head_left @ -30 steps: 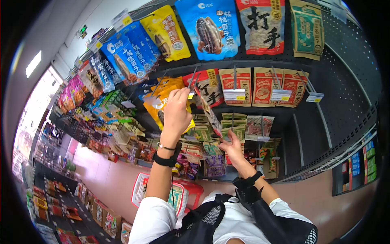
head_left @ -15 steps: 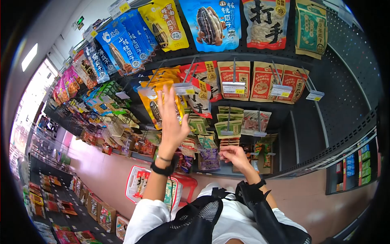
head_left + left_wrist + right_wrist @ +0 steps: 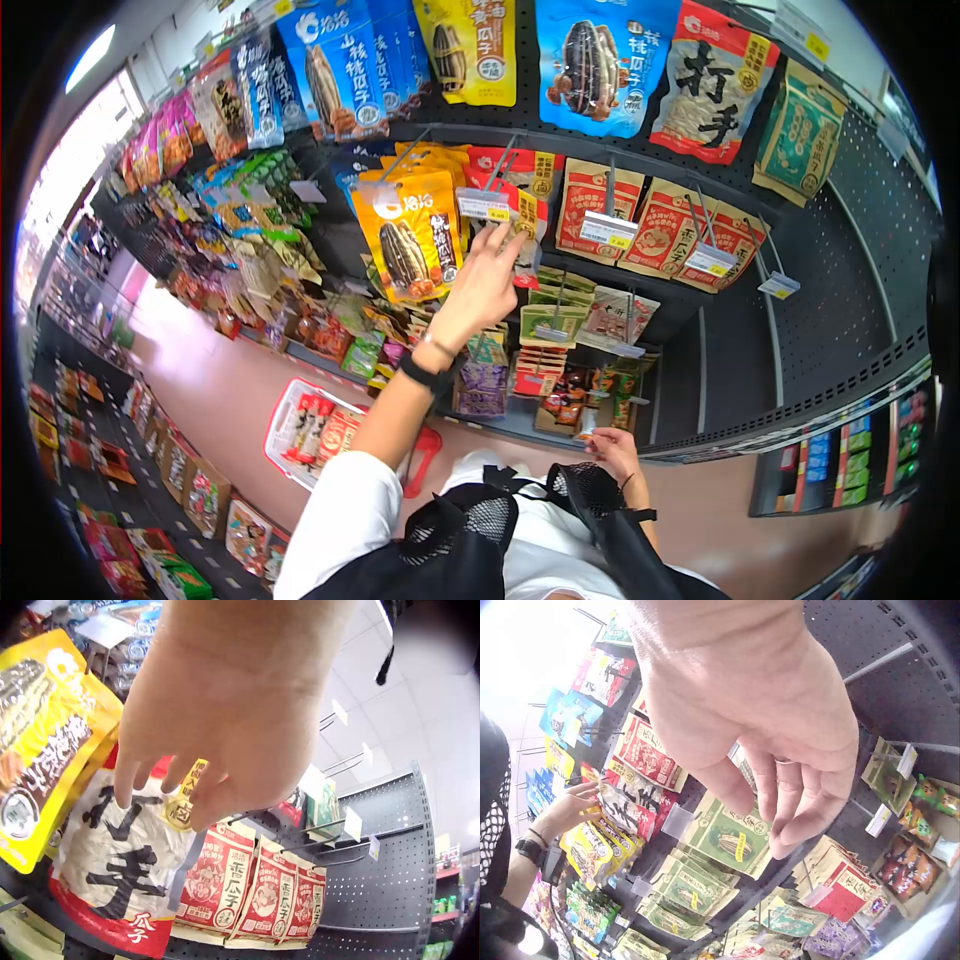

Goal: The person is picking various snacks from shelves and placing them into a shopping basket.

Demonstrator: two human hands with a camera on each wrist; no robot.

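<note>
My left hand is raised to the pegboard rack, and its straight fingers touch the top of a red and white snack bag that hangs on a peg. In the left wrist view the fingertips rest on that bag by its yellow label. A yellow sunflower-seed bag hangs just left of it. A white price tag sits on the peg end above my fingers. My right hand is low by my waist, fingers loosely curled, holding nothing.
Orange-brown bags hang to the right, green bags below. Large blue and yellow bags fill the top row. Bare pegboard lies at the far right. A red shopping basket with packets stands on the floor by my left side.
The red and white bag now hangs on the peg. My left hand has opened and rests on it. My right hand let go of the bag's bottom and dropped to my waist.
</note>
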